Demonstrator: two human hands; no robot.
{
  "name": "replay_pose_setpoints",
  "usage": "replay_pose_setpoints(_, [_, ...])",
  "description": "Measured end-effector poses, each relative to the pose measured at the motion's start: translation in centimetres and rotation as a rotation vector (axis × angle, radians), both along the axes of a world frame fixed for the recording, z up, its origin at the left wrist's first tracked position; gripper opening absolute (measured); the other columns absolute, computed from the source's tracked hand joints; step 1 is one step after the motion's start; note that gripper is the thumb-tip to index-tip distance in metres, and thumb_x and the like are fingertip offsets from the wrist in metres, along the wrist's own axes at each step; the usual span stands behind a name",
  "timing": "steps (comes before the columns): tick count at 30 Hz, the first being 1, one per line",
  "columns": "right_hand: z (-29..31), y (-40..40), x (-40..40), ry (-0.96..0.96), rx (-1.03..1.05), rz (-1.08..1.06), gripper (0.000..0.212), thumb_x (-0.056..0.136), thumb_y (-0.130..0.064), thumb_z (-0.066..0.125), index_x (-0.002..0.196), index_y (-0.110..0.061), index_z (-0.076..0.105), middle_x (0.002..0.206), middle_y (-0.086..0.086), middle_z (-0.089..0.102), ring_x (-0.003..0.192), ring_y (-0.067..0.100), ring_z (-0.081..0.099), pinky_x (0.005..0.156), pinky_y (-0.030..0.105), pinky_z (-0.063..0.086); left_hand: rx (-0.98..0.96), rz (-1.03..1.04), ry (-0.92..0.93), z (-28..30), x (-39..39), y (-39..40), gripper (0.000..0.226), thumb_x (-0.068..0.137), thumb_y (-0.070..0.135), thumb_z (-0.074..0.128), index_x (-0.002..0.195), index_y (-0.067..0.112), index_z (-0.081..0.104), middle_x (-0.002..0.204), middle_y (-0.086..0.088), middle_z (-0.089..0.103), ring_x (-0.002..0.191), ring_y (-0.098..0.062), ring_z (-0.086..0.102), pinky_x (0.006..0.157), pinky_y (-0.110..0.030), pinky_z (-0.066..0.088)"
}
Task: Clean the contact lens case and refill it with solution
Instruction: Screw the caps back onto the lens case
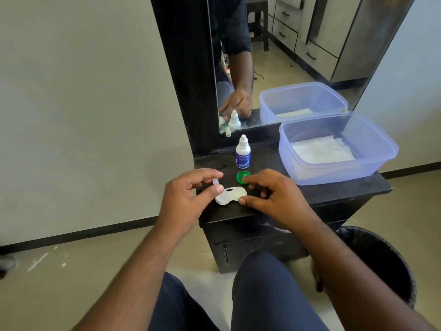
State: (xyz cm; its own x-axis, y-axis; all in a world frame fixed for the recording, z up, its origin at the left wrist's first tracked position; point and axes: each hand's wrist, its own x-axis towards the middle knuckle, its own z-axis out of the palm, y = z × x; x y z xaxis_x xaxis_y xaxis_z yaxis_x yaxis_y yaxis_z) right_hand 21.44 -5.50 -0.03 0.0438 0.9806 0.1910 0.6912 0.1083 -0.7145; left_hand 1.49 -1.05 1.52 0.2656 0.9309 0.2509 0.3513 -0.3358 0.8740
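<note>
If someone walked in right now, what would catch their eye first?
Two hands meet over a white contact lens case at the front of the black dresser top: the left hand pinches a small clear piece above it, and the right hand touches a green cap. Behind stands a solution bottle, and right, a translucent blue tub.

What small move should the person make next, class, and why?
Probably lift the white cap clear with the left hand, which pinches it above the lens case. The green cap already lies off and the right hand steadies the case; the solution bottle stands untouched.
</note>
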Motion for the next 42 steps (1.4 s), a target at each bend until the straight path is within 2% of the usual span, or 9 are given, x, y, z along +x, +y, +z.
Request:
replay_pose_setpoints(4, [0.4, 0.0, -0.1, -0.039, -0.045, 0.006, 0.048, 0.075, -0.032, 0.079, 0.12, -0.024, 0.065, 0.094, -0.008, 0.059, 0.071, 0.006, 0.051, 0.065, 0.014, 0.043, 0.039, 0.119, -0.012, -0.5, 0.5, -1.2, 0.021, 0.071, 0.02, 0.084, 0.089, 0.025, 0.074, 0.086, 0.019, 0.072, 0.086, -0.001, 0.066, 0.077, -0.011, 0.05])
replay_pose_setpoints(9, [0.5, 0.2, -0.4, -0.055, -0.068, -0.006, 0.048, 0.077, -0.034, 0.076, 0.122, -0.022, 0.064, 0.1, -0.004, 0.062, 0.077, 0.005, 0.053, 0.07, 0.012, 0.042, 0.002, 0.142, -0.027, -1.8, 1.3, -2.2, 0.021, 0.069, 0.012, 0.085, 0.086, 0.018, 0.074, 0.095, 0.014, 0.072, 0.092, 0.002, 0.066, 0.086, -0.018, 0.052])
replay_pose_setpoints(14, [0.4, 0.2, -0.6, -0.066, -0.073, -0.017, 0.042, 0.08, -0.034, 0.073, 0.119, -0.022, 0.066, 0.105, -0.005, 0.065, 0.087, 0.006, 0.055, 0.078, 0.019, 0.047, -0.055, 0.115, -0.052, -2.4, 1.2, -1.7, 0.023, 0.066, 0.002, 0.085, 0.081, 0.015, 0.074, 0.098, 0.009, 0.073, 0.094, -0.002, 0.068, 0.091, -0.026, 0.053])
replay_pose_setpoints(21, [0.5, 0.1, -0.8, -0.061, -0.077, -0.024, 0.036, 0.08, -0.034, 0.073, 0.114, -0.023, 0.07, 0.103, -0.005, 0.066, 0.089, 0.008, 0.057, 0.081, 0.028, 0.052, -0.003, 0.116, -0.039, -2.4, 1.4, -1.6, 0.024, 0.066, 0.006, 0.086, 0.079, 0.019, 0.072, 0.098, 0.008, 0.073, 0.093, 0.005, 0.064, 0.085, -0.007, 0.044])
replay_pose_setpoints(22, [0.6, 0.0, -0.8, -0.056, -0.081, -0.024, 0.036, 0.08, -0.034, 0.073, 0.114, -0.023, 0.07, 0.103, -0.005, 0.066, 0.09, 0.009, 0.057, 0.082, 0.03, 0.052, -0.003, 0.115, -0.037, -2.6, 1.4, -1.6, 0.022, 0.066, 0.007, 0.086, 0.08, 0.017, 0.073, 0.098, 0.009, 0.073, 0.094, 0.006, 0.063, 0.089, -0.011, 0.046])
replay_pose_setpoints(25, [0.6, 0.0, -0.8, -0.05, -0.084, -0.021, 0.035, 0.08, -0.033, 0.073, 0.113, -0.023, 0.07, 0.102, -0.006, 0.065, 0.091, 0.009, 0.057, 0.084, 0.031, 0.053, -0.007, 0.113, -0.043, -3.1, 1.4, -1.7, 0.021, 0.067, 0.009, 0.086, 0.082, 0.016, 0.074, 0.098, 0.017, 0.071, 0.095, 0.007, 0.063, 0.106, -0.04, 0.043])
replay_pose_setpoints(28, [0.6, 0.0, -0.7, -0.049, -0.086, -0.019, 0.035, 0.08, -0.033, 0.073, 0.113, -0.023, 0.07, 0.103, -0.007, 0.065, 0.091, 0.007, 0.057, 0.084, 0.03, 0.052, 0.028, 0.086, -0.065, -3.6, 1.5, -1.7, 0.021, 0.066, 0.006, 0.086, 0.081, 0.013, 0.074, 0.099, 0.014, 0.071, 0.095, 0.004, 0.065, 0.109, -0.049, 0.038])
replay_pose_setpoints(33, [0.5, 0.0, -0.7, -0.039, -0.074, -0.021, 0.034, 0.079, -0.033, 0.074, 0.111, -0.023, 0.071, 0.1, -0.007, 0.066, 0.089, 0.007, 0.058, 0.082, 0.03, 0.053, 0.044, 0.093, -0.061, -3.9, 1.3, -1.6, 0.02, 0.066, 0.006, 0.085, 0.08, 0.014, 0.073, 0.098, 0.009, 0.073, 0.094, 0.001, 0.067, 0.117, -0.041, 0.03])
replay_pose_setpoints(42, [0.3, 0.1, -0.6, -0.042, -0.082, -0.006, 0.034, 0.079, -0.033, 0.074, 0.112, -0.022, 0.07, 0.102, -0.008, 0.065, 0.09, 0.006, 0.057, 0.083, 0.026, 0.051, 0.022, 0.045, -0.062, -4.3, 0.7, -1.3, 0.02, 0.069, 0.005, 0.083, 0.086, 0.011, 0.076, 0.102, 0.005, 0.074, 0.096, 0.003, 0.068, 0.115, -0.022, 0.03])
